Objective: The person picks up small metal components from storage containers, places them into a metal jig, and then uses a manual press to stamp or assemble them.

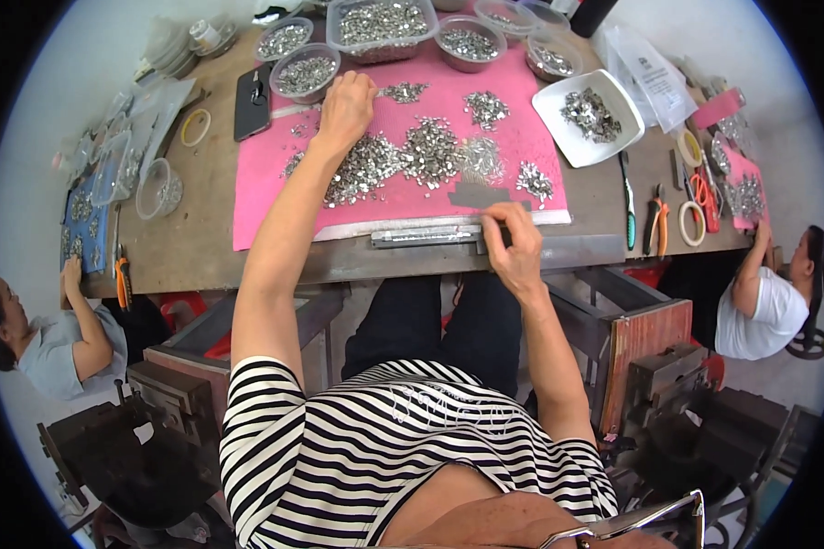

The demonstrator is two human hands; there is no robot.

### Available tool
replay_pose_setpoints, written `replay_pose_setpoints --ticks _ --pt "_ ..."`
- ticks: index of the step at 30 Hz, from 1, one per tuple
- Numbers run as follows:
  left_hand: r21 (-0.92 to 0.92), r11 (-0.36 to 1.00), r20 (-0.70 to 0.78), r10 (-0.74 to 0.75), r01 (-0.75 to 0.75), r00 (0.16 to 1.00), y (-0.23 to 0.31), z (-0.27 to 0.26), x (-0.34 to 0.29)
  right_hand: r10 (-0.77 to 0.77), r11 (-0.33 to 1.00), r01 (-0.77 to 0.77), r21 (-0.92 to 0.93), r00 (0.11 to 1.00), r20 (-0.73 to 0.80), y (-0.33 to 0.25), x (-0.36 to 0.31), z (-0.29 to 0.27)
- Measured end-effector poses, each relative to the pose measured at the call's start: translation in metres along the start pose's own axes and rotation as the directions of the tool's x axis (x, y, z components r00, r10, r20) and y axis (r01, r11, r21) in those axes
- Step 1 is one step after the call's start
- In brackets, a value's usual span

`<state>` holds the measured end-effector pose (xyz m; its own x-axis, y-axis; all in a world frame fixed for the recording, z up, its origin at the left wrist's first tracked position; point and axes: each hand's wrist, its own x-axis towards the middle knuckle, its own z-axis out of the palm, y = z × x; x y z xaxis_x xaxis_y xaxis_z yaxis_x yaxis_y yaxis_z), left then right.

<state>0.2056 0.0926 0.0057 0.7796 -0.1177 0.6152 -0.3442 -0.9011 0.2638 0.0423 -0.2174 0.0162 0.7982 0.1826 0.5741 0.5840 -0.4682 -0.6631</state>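
My left hand (pixel 346 108) reaches to the far side of a pink mat (pixel 275 206), beside a round tub of silvery pieces (pixel 306 75). Its fingers are bent together, and their tips are hidden among small metal bits. At the mat's near edge, my right hand (pixel 515 242) is closed in a pinch over the end of a narrow metal bar (pixel 428 235). Whatever it pinches is too small to make out. Between the hands lie heaps of shiny metal pieces (pixel 366 169), a heap of clear-looking bits (pixel 482 160) and a flat grey strip (pixel 479 194).
Several tubs surround a large clear container (pixel 382 26) along the back. A white tray (pixel 590 117) stands right, near a toothbrush (pixel 628 199) and orange-handled pliers (pixel 656 221). A black phone (pixel 253 102) lies left. Co-workers sit at left (pixel 59 343) and right (pixel 764 306).
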Motion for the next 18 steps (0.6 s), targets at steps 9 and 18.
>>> replay_pose_setpoints --ticks 9,18 --pt "-0.328 0.941 0.250 0.174 -0.086 0.952 0.119 -0.057 -0.086 -0.020 0.884 -0.004 -0.468 0.999 -0.045 0.043 0.034 -0.011" --pt "-0.401 0.916 0.265 0.143 -0.026 0.954 0.111 -0.059 -0.093 -0.014 0.720 -0.019 -0.694 0.999 -0.042 0.044 0.040 -0.001"
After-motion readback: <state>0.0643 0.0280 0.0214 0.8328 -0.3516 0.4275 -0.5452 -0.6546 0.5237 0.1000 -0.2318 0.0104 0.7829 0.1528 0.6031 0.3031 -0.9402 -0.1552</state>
